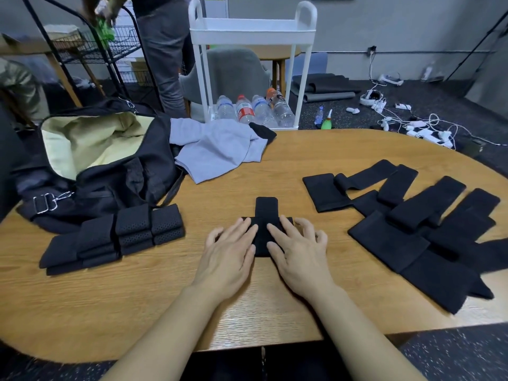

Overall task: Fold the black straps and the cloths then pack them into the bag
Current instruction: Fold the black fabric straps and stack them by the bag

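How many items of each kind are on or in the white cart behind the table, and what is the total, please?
Clear water bottles with pale caps: 2
Water bottle with red cap and red label: 1
Bottle with orange cap: 1
Total: 4, all lying on the white cart's bottom shelf; its top tray shows nothing above the rim.

Matt black cloth strap (265, 215); seemingly wood-grain table (247, 171).

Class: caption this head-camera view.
Both hands, left and right, press a black strap flat on the wooden table.
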`<move>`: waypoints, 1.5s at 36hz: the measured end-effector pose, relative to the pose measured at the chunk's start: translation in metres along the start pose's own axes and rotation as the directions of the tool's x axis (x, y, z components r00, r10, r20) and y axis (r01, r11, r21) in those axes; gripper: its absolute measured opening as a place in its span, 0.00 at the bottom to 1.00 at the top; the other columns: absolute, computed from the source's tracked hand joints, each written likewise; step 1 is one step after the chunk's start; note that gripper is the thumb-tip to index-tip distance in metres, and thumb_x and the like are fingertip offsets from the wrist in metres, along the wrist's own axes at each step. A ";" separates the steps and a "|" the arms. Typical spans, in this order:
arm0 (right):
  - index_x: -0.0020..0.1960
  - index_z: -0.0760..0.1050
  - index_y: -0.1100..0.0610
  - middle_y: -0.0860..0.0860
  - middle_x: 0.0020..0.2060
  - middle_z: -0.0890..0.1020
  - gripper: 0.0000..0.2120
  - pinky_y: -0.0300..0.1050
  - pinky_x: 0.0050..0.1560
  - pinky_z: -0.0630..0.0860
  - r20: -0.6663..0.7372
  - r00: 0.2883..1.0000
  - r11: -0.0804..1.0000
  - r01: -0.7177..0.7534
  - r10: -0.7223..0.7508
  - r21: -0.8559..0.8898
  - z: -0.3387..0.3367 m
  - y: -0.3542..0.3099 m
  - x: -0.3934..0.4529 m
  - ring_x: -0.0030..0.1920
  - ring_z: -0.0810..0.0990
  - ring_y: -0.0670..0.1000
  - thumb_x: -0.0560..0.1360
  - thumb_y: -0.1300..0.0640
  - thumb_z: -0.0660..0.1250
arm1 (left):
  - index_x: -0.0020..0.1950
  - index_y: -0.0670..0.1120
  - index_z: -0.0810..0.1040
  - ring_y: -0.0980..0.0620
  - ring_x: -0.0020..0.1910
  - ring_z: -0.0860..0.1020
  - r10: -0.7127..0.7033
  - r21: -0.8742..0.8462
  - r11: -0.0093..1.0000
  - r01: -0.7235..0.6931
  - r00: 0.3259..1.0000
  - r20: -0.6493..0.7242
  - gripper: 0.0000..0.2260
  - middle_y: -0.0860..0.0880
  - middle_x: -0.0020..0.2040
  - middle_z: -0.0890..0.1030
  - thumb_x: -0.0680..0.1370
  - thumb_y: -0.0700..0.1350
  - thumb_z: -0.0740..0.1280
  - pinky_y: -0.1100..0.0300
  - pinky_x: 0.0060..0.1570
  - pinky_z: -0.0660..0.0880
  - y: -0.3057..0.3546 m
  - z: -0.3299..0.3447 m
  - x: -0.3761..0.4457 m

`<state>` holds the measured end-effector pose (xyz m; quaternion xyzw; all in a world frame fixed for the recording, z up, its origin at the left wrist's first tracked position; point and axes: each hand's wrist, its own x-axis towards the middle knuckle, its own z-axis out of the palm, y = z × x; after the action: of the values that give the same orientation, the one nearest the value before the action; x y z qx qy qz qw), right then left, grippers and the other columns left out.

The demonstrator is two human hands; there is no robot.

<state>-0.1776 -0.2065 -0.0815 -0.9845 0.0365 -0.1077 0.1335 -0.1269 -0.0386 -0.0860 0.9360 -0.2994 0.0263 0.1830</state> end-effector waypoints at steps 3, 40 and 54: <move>0.69 0.72 0.46 0.50 0.71 0.71 0.27 0.56 0.59 0.56 0.037 0.999 1.000 -0.010 0.010 -0.013 -0.001 -0.002 -0.004 0.70 0.66 0.58 0.79 0.41 0.45 | 0.78 0.55 0.60 0.65 0.75 0.48 -0.005 0.008 1.000 0.005 1.000 0.009 0.33 0.57 0.79 0.57 0.77 0.60 0.35 0.64 0.69 0.38 0.002 -0.003 -0.005; 0.70 0.68 0.46 0.52 0.66 0.66 0.28 0.55 0.65 0.58 0.208 0.947 0.968 -0.249 0.246 -0.013 -0.023 -0.008 0.035 0.67 0.59 0.56 0.75 0.34 0.63 | 0.75 0.55 0.67 0.56 0.76 0.59 0.012 0.024 1.000 -0.013 1.000 0.023 0.27 0.56 0.76 0.66 0.80 0.59 0.43 0.53 0.69 0.44 0.013 -0.007 -0.064; 0.45 0.76 0.45 0.44 0.42 0.80 0.02 0.45 0.48 0.53 0.018 0.976 0.868 -0.200 0.216 0.455 -0.016 -0.006 0.025 0.55 0.74 0.47 0.75 0.50 0.69 | 0.75 0.56 0.67 0.57 0.76 0.58 0.010 0.020 1.000 -0.011 0.999 0.034 0.27 0.56 0.76 0.65 0.80 0.59 0.43 0.51 0.70 0.45 0.013 -0.007 -0.063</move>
<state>-0.1570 -0.2072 -0.0594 -0.9143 0.1182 -0.1146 0.3700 -0.1853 -0.0109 -0.0856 0.9366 -0.3070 0.0146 0.1681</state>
